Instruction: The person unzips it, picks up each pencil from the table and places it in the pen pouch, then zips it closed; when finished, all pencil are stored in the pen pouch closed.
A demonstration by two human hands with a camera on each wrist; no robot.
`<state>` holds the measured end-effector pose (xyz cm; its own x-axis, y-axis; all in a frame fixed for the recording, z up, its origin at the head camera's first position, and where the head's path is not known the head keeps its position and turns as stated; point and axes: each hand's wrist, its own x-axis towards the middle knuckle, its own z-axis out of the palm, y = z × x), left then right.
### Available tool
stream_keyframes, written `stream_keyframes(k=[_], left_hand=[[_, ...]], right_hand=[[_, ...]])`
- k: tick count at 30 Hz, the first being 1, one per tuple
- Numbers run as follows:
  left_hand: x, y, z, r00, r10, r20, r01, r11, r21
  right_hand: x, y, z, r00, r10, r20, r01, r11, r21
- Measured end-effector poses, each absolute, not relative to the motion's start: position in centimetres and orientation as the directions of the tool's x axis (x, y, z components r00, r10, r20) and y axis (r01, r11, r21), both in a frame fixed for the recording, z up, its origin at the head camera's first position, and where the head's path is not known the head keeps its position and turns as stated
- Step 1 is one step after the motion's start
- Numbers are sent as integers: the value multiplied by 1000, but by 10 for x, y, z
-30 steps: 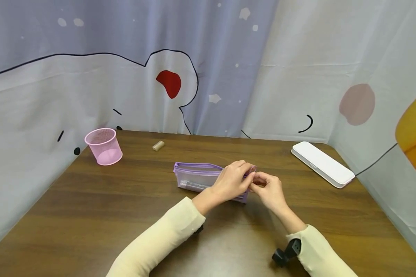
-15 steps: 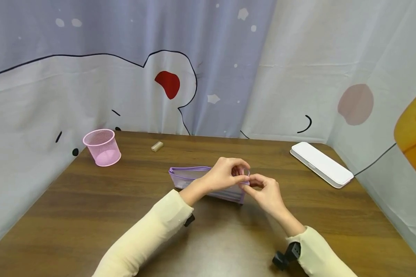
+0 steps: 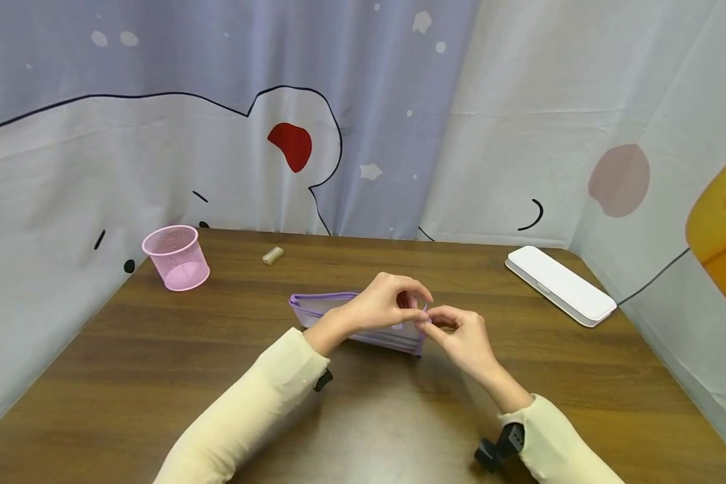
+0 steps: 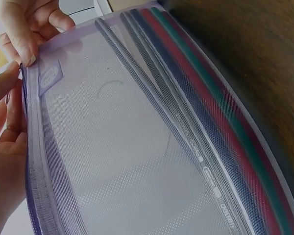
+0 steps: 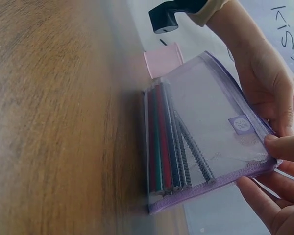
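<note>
A translucent purple mesh pencil case (image 3: 387, 339) stands tilted on the table between both hands. Through its side several pencils (image 4: 220, 105) in red, green and dark blue show, with grey stick-like items beside them. At the upper right corner my left hand (image 3: 369, 306) pinches the zipper edge, where a thin purple loop (image 3: 425, 306) shows at the fingertips. My right hand (image 3: 462, 336) grips that same corner between thumb and fingers, as the right wrist view also shows. The fingertips of both hands nearly meet. Part of the case's top edge is hidden behind the left hand.
A pink mesh pen cup (image 3: 178, 259) stands at the back left. Near it lies a small beige block (image 3: 273, 255). On the right is a long white case (image 3: 559, 286). A patterned curtain (image 3: 363, 121) hangs behind the wooden table (image 3: 127, 376).
Both hands and the pencil case's corner have shifted slightly left. My left hand has moved more, and its fingers now form a rounder arch above the corner.
</note>
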<state>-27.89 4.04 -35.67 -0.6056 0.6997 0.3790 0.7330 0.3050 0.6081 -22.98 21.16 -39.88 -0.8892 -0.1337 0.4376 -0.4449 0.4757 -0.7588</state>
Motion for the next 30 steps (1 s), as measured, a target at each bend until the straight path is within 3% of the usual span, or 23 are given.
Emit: stream_keyframes(k=[15,30], left_hand=[[-278,27,-361,-585,693,422,772,316,552],[-277,-19,-365,-625,617,479,773,402,491]], right_hand=[[-229,212,-399,-868,-151,473,-481,494,-725],[-232,218,-397,-881,-117,459,-442,553,-707]])
